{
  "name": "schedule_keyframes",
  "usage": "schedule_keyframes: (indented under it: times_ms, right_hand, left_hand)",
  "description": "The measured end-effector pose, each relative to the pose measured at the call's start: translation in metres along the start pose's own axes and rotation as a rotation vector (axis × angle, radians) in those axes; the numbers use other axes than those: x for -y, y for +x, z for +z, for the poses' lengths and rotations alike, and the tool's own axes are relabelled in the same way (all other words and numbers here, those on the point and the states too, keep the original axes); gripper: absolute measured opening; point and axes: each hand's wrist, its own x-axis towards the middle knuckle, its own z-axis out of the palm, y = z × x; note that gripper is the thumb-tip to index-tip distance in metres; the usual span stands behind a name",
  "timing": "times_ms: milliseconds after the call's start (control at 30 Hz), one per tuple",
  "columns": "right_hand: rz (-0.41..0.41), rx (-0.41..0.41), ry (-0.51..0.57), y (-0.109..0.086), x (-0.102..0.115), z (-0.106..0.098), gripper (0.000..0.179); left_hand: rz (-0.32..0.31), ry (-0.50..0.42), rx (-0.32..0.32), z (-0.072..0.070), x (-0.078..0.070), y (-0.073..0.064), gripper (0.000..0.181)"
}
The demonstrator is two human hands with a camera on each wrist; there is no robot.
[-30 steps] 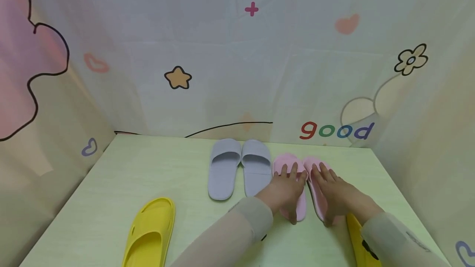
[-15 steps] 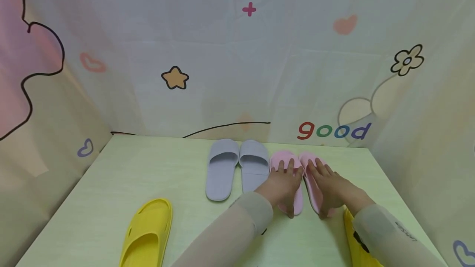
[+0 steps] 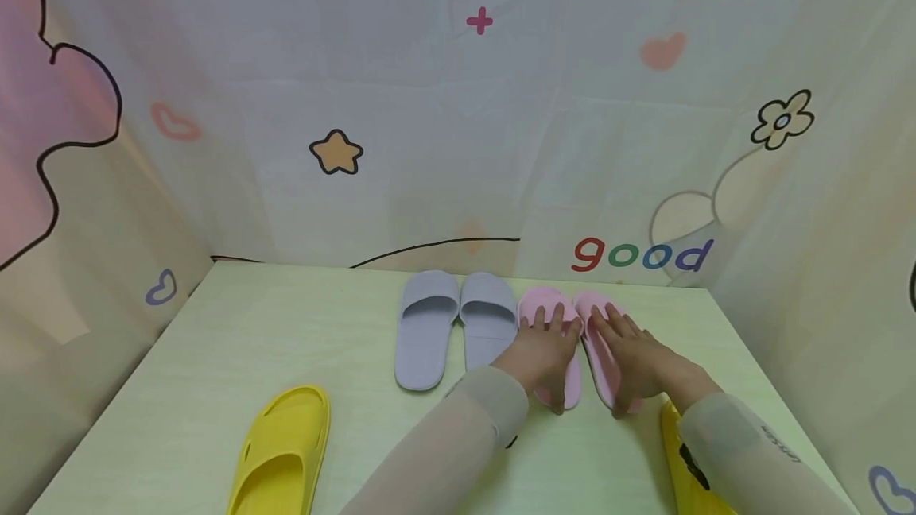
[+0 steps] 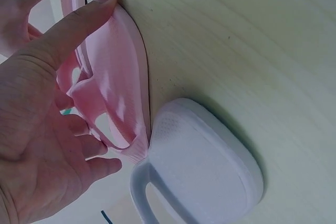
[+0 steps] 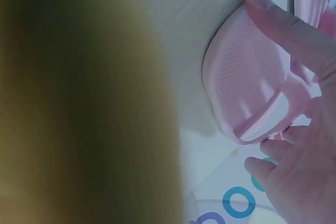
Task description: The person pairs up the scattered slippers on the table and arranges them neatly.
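Note:
Two pink slippers lie side by side near the back wall, toes pointing away. Over the left pink slipper rests my left hand, fingers extended along the strap and thumb at the heel, as the left wrist view also shows. My right hand lies over the right pink slipper in the same manner, its thumb touching the heel edge. Both hands have nearly straight fingers. Beside the left pink slipper stands a pair of grey slippers, the left grey slipper and the right grey slipper, partly behind my left hand.
A yellow slipper lies at the front left of the pale table. Another yellow slipper sits under my right forearm, blurred large in the right wrist view. A printed curtain encloses the back and sides.
Both pink slippers have slid a little toward the back wall with my hands on them. The grey slippers stay in place, and the head view has shifted slightly.

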Motion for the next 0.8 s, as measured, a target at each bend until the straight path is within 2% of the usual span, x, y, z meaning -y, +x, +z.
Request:
schedule_keyframes:
  times_ms: [367,800]
  right_hand:
    - [-0.002,-0.023,0.005,0.0007,-0.0022,-0.0005,0.144]
    - [0.004,-0.048,0.007,0.0012,-0.0027,0.0026,0.147]
  left_hand:
    - [-0.003,-0.027,0.004,-0.0003,0.0013,0.0019,0.129]
    - [-0.048,-0.017,0.016,0.0035,-0.0008,0.0056,0.136]
